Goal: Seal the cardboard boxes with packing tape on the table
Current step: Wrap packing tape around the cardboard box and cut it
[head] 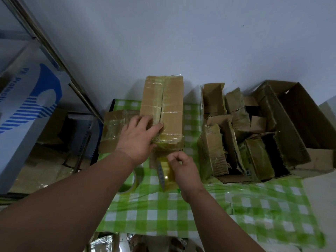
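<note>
Surroundings: large open carton (298,124) of torn cardboard scraps at right; taped flat box (113,130) at left; tape roll (130,182) partly behind left forearm. Cardboard box (162,108) centre on green-checked table (181,215), flaps closed, glossy tape strips crossing. Left hand (138,135) spread flat on box; right hand (181,168) pinches tape strip (166,171).

Checked tablecloth (181,215) carries taped box (163,106), tape roll (130,184), perhaps torn cartons (236,142).
</note>
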Available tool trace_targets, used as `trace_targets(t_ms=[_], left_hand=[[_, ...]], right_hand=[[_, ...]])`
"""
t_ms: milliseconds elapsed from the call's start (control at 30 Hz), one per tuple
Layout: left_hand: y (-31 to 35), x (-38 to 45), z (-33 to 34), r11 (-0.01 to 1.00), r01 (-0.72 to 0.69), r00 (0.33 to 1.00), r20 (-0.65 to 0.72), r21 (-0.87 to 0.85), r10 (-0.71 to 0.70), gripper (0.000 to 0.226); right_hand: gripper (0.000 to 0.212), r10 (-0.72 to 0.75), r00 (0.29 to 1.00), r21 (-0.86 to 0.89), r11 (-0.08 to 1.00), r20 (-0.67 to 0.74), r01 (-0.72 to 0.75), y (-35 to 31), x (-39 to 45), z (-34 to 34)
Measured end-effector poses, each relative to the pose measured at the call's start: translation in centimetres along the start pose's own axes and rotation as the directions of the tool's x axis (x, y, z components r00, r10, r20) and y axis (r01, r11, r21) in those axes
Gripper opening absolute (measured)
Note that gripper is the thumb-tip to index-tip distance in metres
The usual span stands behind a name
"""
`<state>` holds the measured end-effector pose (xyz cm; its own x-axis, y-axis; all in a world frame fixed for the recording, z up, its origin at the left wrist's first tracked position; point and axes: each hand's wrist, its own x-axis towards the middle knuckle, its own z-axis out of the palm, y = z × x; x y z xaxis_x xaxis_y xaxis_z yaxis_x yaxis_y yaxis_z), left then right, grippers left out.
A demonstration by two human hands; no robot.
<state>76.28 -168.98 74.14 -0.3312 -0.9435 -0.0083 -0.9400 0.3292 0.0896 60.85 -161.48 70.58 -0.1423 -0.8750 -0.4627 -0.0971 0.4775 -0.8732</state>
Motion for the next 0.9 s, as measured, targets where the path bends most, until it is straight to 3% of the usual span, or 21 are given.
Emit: trace_targets(t_ms=[167, 233, 300, 367, 467, 767, 900], left_hand=[[1.0, 0.4, -0.5, 0.994, -0.048, 0.998, 0.042, -0.100, 0.052, 0.092], [1.4, 0.5, -0.8, 0.957, -0.038, 0.999, 0.019, -0.287, 0.046, 0.091], [1.7, 0.3, -1.1, 0.849, 0.033, 0.998, -0.022, -0.528, -0.052, 0.080], [1.9, 0.0, -1.3, 0.752, 0.126, 0.976, -0.054, -0.647, -0.210, 0.064], [1.8, -0.1, -1.4, 0.693, 0.240, 0.934, -0.032, -0.680, -0.356, 0.044], [2.4, -1.1, -4.0, 0.608, 0.194, 0.951, -0.005, -0.770, -0.310, 0.003], [3.4, -1.4, -6.3, 0.463, 0.197, 0.968, 0.097, -0.864, -0.231, 0.019]], right_hand=[[0.018, -0.084, 0.994, -0.057, 0.994, 0.068, 0.088, -1.4, -0.5, -1.2], [0.018, -0.104, 0.990, -0.089, 0.990, 0.099, 0.113, -2.2, -0.6, -1.8], [0.024, -0.117, 0.983, -0.117, 0.984, 0.139, 0.133, -3.2, -0.8, -2.5], [0.028, -0.127, 0.978, -0.133, 0.980, 0.164, 0.150, -4.4, -0.9, -3.2], [0.026, -0.154, 0.975, -0.132, 0.975, 0.158, 0.176, -6.1, -1.1, -4.0], [0.022, -0.241, 0.954, -0.216, 0.936, 0.180, 0.278, -9.1, -1.0, -4.0], [0.023, -0.275, 0.942, -0.238, 0.918, 0.192, 0.317, -10.0, -0.9, -3.9]])
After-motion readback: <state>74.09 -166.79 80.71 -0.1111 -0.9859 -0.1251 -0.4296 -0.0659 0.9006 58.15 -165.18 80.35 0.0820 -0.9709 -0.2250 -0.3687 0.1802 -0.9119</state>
